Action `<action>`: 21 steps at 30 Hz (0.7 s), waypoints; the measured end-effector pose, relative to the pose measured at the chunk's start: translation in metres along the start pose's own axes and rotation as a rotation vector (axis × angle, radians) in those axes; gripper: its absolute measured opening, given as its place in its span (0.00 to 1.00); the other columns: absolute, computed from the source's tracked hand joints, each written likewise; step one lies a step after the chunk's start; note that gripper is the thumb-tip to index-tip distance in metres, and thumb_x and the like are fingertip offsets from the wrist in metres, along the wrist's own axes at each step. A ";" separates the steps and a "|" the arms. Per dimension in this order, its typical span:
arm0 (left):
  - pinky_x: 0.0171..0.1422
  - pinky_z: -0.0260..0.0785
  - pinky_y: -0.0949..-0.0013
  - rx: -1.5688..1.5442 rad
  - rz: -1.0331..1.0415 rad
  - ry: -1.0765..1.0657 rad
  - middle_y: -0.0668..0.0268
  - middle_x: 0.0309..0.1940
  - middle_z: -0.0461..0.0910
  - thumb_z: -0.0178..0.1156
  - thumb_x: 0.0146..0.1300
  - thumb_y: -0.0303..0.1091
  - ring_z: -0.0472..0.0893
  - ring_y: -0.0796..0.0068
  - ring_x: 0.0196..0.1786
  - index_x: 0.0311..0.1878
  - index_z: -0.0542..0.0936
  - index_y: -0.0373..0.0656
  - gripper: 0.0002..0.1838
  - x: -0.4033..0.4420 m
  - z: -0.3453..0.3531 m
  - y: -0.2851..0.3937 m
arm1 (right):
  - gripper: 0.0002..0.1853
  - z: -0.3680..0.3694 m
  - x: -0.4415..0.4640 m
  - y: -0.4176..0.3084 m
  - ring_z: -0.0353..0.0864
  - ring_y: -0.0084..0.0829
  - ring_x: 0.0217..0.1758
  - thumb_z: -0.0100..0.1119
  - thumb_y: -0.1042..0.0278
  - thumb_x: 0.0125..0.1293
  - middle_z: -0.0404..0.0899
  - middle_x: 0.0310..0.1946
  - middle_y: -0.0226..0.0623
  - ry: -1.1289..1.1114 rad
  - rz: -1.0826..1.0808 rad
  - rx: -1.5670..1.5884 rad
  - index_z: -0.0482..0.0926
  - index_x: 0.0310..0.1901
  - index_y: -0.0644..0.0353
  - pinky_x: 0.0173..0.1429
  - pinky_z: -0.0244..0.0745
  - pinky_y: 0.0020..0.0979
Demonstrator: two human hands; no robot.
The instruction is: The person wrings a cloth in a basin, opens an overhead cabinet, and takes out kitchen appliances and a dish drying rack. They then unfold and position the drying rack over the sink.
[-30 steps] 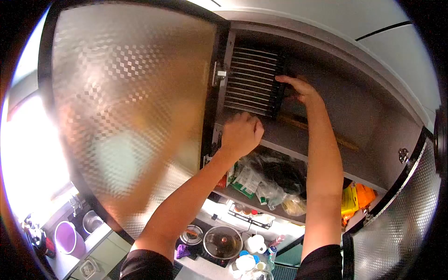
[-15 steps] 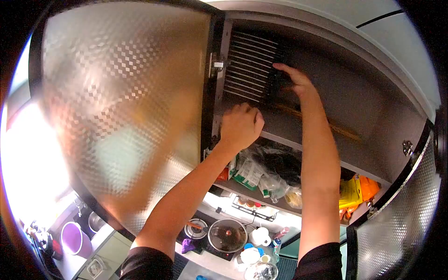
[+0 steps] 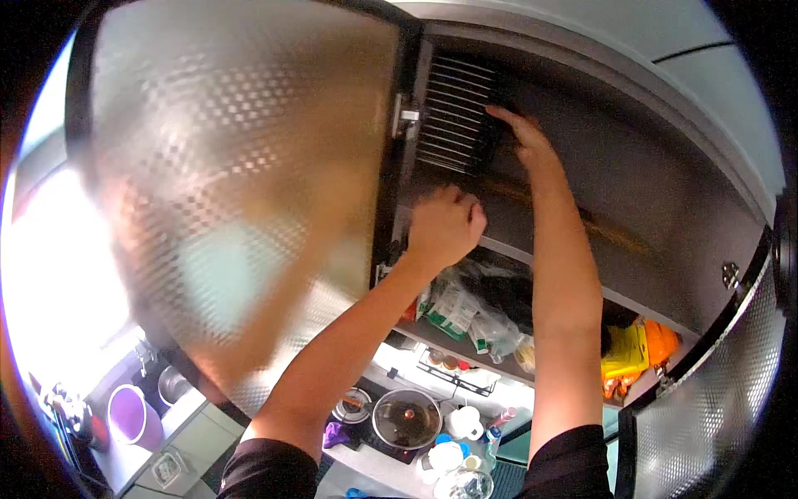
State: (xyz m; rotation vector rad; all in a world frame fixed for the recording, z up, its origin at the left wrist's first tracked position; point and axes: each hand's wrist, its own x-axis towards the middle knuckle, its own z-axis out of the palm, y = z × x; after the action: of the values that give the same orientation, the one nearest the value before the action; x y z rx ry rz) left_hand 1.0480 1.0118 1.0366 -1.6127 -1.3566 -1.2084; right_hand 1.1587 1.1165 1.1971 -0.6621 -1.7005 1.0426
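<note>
A dark rack with pale parallel bars stands upright at the left end of the upper cabinet shelf. My right hand reaches into the cabinet, its thumb or finger at the rack's right edge; its other fingers are mostly hidden in shadow. My left hand is at the shelf's front edge just below the rack, its fingers curled, and what they hold, if anything, is hidden. Packets and clear plastic bags lie on the lower shelf beneath my hands.
A textured glass door stands open at the left, another at the lower right. Orange and yellow bags sit at the lower shelf's right. Below are a lidded pan, white containers and a purple bucket.
The camera view has shifted a little. The rack appears slightly further left relative to my right hand's position, which stays at its right edge. My left hand remains curled below the rack.
</note>
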 end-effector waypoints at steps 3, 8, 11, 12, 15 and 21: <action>0.42 0.76 0.51 -0.016 -0.009 0.000 0.55 0.36 0.81 0.52 0.64 0.42 0.81 0.54 0.40 0.36 0.83 0.41 0.16 -0.002 -0.004 -0.002 | 0.37 0.004 0.007 0.007 0.65 0.43 0.72 0.74 0.50 0.54 0.71 0.68 0.41 -0.050 -0.013 0.017 0.75 0.64 0.58 0.75 0.55 0.48; 0.42 0.76 0.51 -0.087 -0.003 0.043 0.54 0.34 0.80 0.52 0.62 0.42 0.81 0.54 0.38 0.34 0.84 0.41 0.16 -0.002 -0.004 -0.002 | 0.33 0.000 -0.004 0.006 0.71 0.43 0.67 0.71 0.51 0.58 0.74 0.65 0.40 0.037 -0.017 0.029 0.77 0.62 0.59 0.72 0.61 0.42; 0.41 0.76 0.50 -0.045 -0.007 0.044 0.54 0.32 0.81 0.53 0.60 0.42 0.81 0.53 0.37 0.32 0.83 0.42 0.15 -0.004 0.001 -0.001 | 0.34 -0.019 -0.003 0.021 0.74 0.44 0.64 0.71 0.50 0.58 0.75 0.64 0.41 0.086 0.016 0.087 0.77 0.62 0.62 0.70 0.65 0.42; 0.39 0.76 0.49 -0.072 -0.001 0.051 0.52 0.29 0.81 0.54 0.58 0.42 0.81 0.51 0.34 0.28 0.83 0.41 0.15 -0.003 0.001 -0.003 | 0.35 -0.030 0.016 0.036 0.71 0.45 0.68 0.69 0.50 0.60 0.72 0.67 0.42 -0.039 0.036 0.168 0.75 0.65 0.62 0.72 0.63 0.42; 0.40 0.75 0.46 -0.182 -0.071 -0.119 0.47 0.28 0.80 0.54 0.57 0.43 0.81 0.48 0.36 0.25 0.82 0.36 0.18 -0.002 -0.006 -0.004 | 0.45 -0.049 0.022 0.051 0.59 0.46 0.77 0.70 0.48 0.59 0.60 0.74 0.50 -0.113 -0.145 -0.056 0.63 0.72 0.68 0.79 0.51 0.43; 0.64 0.65 0.47 -0.219 -0.210 -0.022 0.47 0.44 0.79 0.48 0.70 0.44 0.78 0.51 0.51 0.44 0.82 0.34 0.21 -0.020 0.009 0.004 | 0.36 -0.049 -0.011 0.043 0.57 0.43 0.78 0.56 0.45 0.69 0.57 0.76 0.41 0.061 -0.109 -0.254 0.64 0.74 0.53 0.77 0.52 0.50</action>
State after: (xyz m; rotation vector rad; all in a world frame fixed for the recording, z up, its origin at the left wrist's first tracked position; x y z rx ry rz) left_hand 1.0532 1.0130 1.0147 -1.6670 -1.4793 -1.5132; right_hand 1.2066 1.1442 1.1612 -0.7450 -1.8106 0.7295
